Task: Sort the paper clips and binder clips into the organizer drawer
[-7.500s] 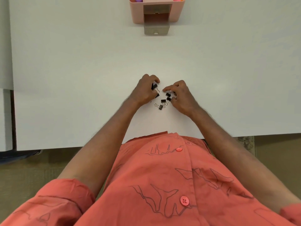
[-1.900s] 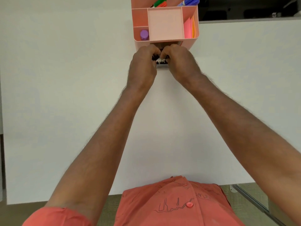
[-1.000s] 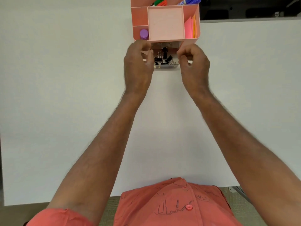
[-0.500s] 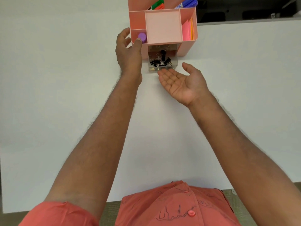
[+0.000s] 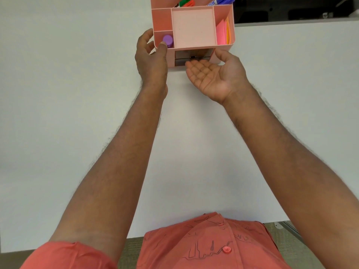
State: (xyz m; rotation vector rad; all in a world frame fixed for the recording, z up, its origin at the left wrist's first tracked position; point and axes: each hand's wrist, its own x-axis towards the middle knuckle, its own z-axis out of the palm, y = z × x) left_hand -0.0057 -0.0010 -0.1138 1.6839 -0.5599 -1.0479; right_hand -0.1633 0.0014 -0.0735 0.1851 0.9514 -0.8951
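Note:
A pink desk organizer [image 5: 194, 28] stands at the far middle of the white table. Its clear drawer [image 5: 179, 62] sits pushed almost fully into the base, and the clips inside are hidden. My left hand [image 5: 151, 59] rests against the organizer's front left corner, thumb on the rim, fingers around the side. My right hand [image 5: 211, 74] lies palm up with flat fingers, fingertips touching the drawer front.
The organizer holds a purple-capped item [image 5: 168, 40], pink and orange sticky notes [image 5: 223, 34] and markers [image 5: 186, 1] at the back. The white table [image 5: 77, 113] stretches wide on both sides. My orange shirt fills the bottom of the view.
The clips went from the table into the drawer. In the last half second the drawer slid in under my right hand's fingertips, hiding the clips, while my left hand stayed at the organizer's corner.

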